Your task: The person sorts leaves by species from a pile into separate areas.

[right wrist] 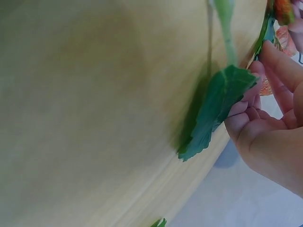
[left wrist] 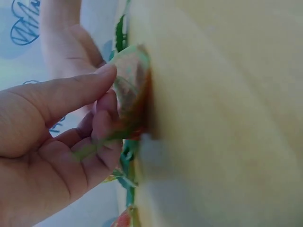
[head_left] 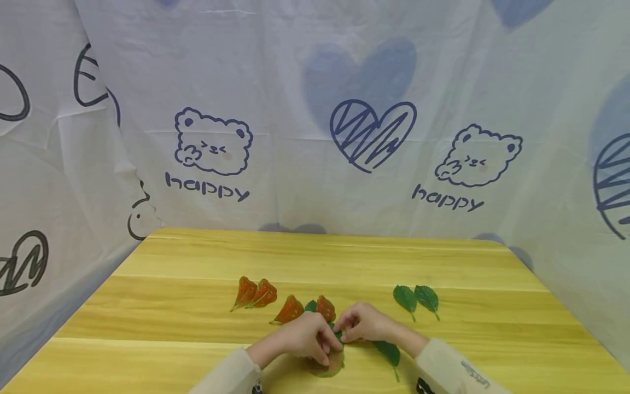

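In the head view my left hand (head_left: 312,336) is low over the table, close to my right hand. Between thumb and fingers it pinches a reddish leaf (left wrist: 135,87), its pale underside showing in the left wrist view. That leaf's stem (left wrist: 94,149) trails across my fingers. My right hand (head_left: 366,323) pinches the edge of a green leaf (head_left: 338,334) lying between the two hands, partly covered by them. Another toothed green leaf (right wrist: 218,109) is beside my right hand, below that wrist in the head view. Just beyond the hands are two red leaves (head_left: 289,310) with a green one (head_left: 310,306) between them.
Two overlapping red leaves (head_left: 253,293) lie farther left on the wood-grain table (head_left: 172,317). A pair of green leaves (head_left: 415,298) lies to the right. Behind the table hangs a printed cloth (head_left: 290,164) with hearts and bear drawings.
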### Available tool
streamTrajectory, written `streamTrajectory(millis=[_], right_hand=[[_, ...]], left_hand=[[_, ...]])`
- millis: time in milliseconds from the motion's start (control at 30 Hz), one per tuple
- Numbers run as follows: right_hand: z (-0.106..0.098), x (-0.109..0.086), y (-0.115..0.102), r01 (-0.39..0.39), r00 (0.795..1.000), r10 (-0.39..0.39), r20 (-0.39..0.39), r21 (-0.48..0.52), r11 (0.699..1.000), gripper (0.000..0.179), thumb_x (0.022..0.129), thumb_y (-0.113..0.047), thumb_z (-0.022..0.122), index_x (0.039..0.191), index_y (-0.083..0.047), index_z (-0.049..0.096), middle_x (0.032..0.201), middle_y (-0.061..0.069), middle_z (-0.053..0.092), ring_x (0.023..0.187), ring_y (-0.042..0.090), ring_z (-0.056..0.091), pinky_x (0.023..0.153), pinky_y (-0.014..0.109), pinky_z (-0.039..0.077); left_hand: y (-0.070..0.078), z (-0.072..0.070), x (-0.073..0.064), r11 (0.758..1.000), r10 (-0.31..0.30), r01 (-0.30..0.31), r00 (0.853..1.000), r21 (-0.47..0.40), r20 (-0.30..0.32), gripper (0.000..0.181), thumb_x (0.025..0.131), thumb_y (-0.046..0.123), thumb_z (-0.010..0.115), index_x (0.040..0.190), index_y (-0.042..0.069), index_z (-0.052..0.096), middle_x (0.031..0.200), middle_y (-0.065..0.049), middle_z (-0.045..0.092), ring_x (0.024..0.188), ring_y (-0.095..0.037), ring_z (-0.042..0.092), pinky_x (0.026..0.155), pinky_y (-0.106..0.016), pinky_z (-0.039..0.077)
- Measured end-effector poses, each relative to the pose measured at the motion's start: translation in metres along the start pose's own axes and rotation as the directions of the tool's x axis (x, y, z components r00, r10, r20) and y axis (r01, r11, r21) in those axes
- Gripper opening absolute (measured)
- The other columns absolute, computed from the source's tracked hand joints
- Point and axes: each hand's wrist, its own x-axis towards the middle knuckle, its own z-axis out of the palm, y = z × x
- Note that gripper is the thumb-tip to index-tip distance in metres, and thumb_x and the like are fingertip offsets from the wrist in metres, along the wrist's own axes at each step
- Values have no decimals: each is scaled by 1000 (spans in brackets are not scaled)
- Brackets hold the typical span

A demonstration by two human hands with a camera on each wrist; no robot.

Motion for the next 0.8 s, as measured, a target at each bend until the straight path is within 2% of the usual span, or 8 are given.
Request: streamTrajectory(millis=[200, 300, 533, 700, 800], right_hand=[[1, 1, 0, -15, 1000, 15, -4, -18, 1000, 12, 74, 9, 65, 86, 6, 66, 53, 1, 49, 41, 4, 35, 40, 15, 30], [1, 1, 1, -12, 1000, 12, -2, -34, 999, 11, 74, 10, 65, 85, 6, 66, 54, 3, 51, 41, 3, 36, 40, 15, 31], [1, 3, 4, -18, 1000, 18, 2, -47, 999, 12, 75, 10, 64, 85, 4, 66, 55, 1, 51, 41, 3, 37, 40, 15, 33], [1, 3, 3, -7, 1000, 7, 4, -45, 999, 12, 74, 10, 65, 85, 5, 66, 54, 2, 51, 41, 5, 37, 39, 15, 32], [1, 3, 3, -14, 1000, 14, 4, -52, 999, 12, 75, 9, 65, 85, 4, 66, 54, 0, 51, 41, 4, 37, 39, 15, 32]], left_hand=[[0, -13, -2, 999, 45, -46, 995, -6, -89, 20, 71, -9, 68, 90, -3, 70, 64, 2, 58, 53, -4, 46, 50, -17, 42], [1, -20, -2, 999, 42, -40, 990, 19, -136, 17, 74, -7, 66, 91, -3, 69, 69, 0, 61, 56, -6, 48, 50, -18, 41], [1, -32, -2, 997, -11, 29, 968, 68, -252, 13, 79, -4, 63, 91, -3, 69, 85, -11, 66, 65, -11, 55, 55, -23, 46], [-4, -35, -1, 989, -24, 70, 946, 129, -324, 13, 80, -1, 63, 91, 0, 70, 79, -5, 65, 57, -9, 49, 49, -22, 41], [-7, -36, 1, 983, -32, 93, 938, 160, -344, 13, 80, 1, 64, 92, 2, 70, 77, -1, 62, 61, -11, 50, 50, -23, 41]])
